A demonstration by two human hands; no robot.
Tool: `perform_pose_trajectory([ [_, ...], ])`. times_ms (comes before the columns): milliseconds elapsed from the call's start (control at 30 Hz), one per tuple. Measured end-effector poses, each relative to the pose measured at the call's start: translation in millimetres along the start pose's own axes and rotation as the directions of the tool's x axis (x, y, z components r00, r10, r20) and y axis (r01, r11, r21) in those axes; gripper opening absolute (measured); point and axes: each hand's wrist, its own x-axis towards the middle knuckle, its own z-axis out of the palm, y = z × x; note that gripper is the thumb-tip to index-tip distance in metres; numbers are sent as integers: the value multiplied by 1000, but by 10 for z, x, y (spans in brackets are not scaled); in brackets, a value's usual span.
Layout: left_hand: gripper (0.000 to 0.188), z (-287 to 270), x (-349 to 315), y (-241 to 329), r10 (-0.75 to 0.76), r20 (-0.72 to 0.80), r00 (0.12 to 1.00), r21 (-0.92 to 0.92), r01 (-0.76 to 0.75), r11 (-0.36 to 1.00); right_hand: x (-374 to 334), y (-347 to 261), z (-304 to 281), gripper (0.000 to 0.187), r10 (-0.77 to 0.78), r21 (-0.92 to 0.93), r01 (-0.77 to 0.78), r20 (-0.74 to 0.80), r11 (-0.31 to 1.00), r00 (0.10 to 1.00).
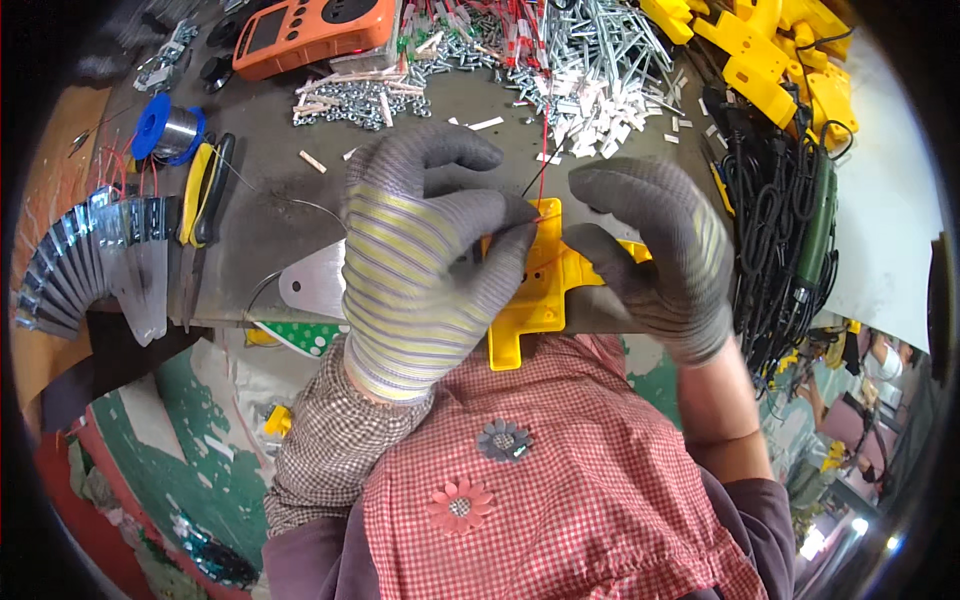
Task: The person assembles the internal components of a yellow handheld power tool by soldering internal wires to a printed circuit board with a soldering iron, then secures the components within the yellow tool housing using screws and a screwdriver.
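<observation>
Over the near edge of the bench lies a yellow plastic housing (541, 300), a flat branched part with a side arm. My left hand (425, 265), in a grey glove with yellow stripes, pinches thumb and forefinger together at its upper end. A thin red wire (543, 165) comes down from the far side to those fingertips, and they appear closed on it. Beside it runs a short black wire (537, 178). My right hand (660, 255), gloved too, hovers over the housing's side arm, thumb and fingers apart with nothing seen between them. The left palm hides part of a metal plate (312, 283).
Screws (600, 50), white sleeves (590, 125) and small terminals (365, 105) are heaped at the back. An orange multimeter (310, 35), solder spool (168, 130), pliers (205, 190) and fanned strips (110, 250) sit left. Black cables (770, 220), a green tool (818, 220) and yellow housings (765, 60) lie right.
</observation>
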Motion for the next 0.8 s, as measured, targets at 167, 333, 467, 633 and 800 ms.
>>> perform_pose_trajectory([
  [167, 21, -9, 20, 17, 228, 8, 974, 164, -226, 960, 258, -16, -235, 25, -283, -141, 363, 397, 921, 873],
  [333, 19, -16, -24, -11, 321, 58, 945, 266, -324, 908, 130, 41, -207, 29, -1, 385, -240, 530, 891, 848],
  [467, 19, 60, -36, -136, 171, 0, 985, -47, -171, 984, 60, -99, -247, 38, 212, 397, -481, 557, 782, 803],
  [633, 18, -18, -20, -120, 131, 62, 990, 33, -133, 991, 145, -89, -256, 28, -128, -135, 202, 422, 970, 898],
  [800, 17, 33, -7, -123, 116, 44, 992, -56, -114, 992, -52, 32, -3, 24, 243, 564, -478, 441, 674, 864],
])
